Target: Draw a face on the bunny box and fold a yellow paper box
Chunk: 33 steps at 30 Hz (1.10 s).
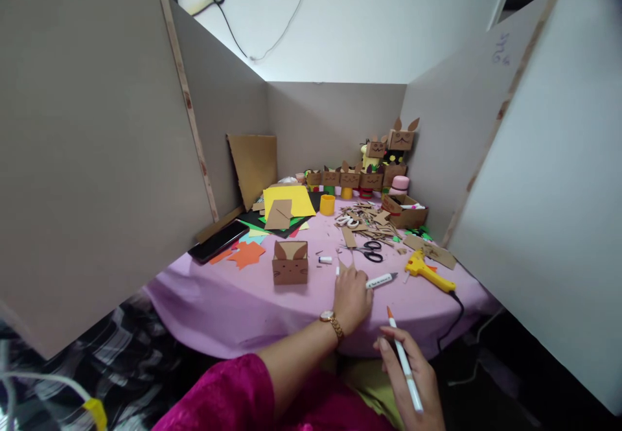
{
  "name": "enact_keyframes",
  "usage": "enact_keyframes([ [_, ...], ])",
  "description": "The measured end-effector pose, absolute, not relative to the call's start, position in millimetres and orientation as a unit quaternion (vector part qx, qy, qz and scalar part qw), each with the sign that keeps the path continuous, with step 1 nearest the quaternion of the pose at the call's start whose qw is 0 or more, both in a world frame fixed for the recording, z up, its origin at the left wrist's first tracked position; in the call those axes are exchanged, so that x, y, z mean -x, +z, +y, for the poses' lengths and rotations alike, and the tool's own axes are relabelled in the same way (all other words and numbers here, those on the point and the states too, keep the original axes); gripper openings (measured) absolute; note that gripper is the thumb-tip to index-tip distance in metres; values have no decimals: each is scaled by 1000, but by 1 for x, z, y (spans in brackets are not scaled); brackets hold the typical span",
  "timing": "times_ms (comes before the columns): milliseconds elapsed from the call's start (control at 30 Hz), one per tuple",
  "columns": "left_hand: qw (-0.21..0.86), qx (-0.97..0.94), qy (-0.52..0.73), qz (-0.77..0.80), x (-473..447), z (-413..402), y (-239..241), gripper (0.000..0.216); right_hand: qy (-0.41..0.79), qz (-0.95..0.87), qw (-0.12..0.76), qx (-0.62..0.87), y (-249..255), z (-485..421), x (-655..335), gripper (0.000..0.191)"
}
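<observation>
My left hand [352, 296], with a gold watch on its wrist, is palm down on the table with curled fingers. Small pieces of cardboard [346, 267] and the white end of something show at its fingertips; what it grips is hidden. A white marker [381, 280] lies beside that hand. Above the front edge, my right hand [411, 372] is closed around a slim white pen [404, 367] with an orange-brown tip pointing up. A cardboard box with ears and a drawn animal face [290, 269] stands left of my left hand, near a white cap [325, 260].
Black-handled scissors [372, 251] and a yellow glue gun [430, 271] lie to the right. Cardboard scraps [372, 220] are heaped behind. Coloured sheets [291, 201] and a phone [218, 242] are on the left. Animal-faced boxes [350, 178] line the back; grey panels [335, 120] enclose the table.
</observation>
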<state>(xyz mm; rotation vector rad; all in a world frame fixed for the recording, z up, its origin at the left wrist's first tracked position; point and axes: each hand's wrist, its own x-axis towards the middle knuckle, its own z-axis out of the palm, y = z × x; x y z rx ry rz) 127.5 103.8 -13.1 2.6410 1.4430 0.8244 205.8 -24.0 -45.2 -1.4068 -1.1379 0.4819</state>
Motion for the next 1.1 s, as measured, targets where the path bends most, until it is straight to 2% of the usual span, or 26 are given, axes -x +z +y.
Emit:
enact_keyframes([
  [567, 12, -857, 265, 442, -126, 103, -13, 27, 226, -499, 542, 637, -57, -21, -211, 39],
  [1100, 8, -865, 244, 438, -128, 103, -15, 27, 230, -487, 566, 624, -46, -25, -208, 42],
])
